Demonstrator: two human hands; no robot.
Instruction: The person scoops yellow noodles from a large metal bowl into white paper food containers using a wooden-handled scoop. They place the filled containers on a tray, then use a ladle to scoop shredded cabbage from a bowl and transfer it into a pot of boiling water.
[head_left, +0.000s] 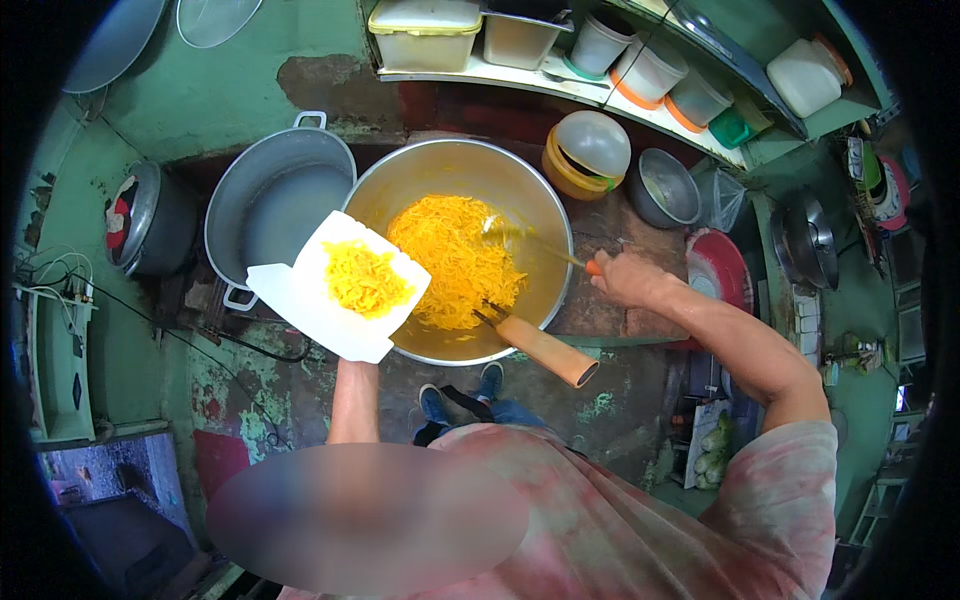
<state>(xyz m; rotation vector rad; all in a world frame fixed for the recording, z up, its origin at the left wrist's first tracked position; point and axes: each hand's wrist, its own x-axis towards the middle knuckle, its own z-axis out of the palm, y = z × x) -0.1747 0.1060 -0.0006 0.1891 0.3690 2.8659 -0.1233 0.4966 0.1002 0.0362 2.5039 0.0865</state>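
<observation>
A large metal bowl (551, 247) holds a heap of orange-yellow noodle-like food (457, 259). My right hand (628, 279) grips the orange handle of a metal serving utensil (555, 247), whose blurred head is inside the bowl by the food. On the left, a white open takeout box (315, 281) with a portion of yellow food (367, 279) in it overlaps the bowl's near-left rim in view. The box rests on my left hand, which it hides; only the wrist (357, 375) and forearm show. A wooden-handled tool (547, 349) leans over the near rim, its prongs in the food.
Left of the bowl stands a deep two-handled aluminium pot (225, 202), beside a lidded pot (146, 217). To the right are a yellow container with a domed lid (589, 154), a grey bowl (664, 187) and a red basin (724, 262). A shelf (517, 81) bears several tubs.
</observation>
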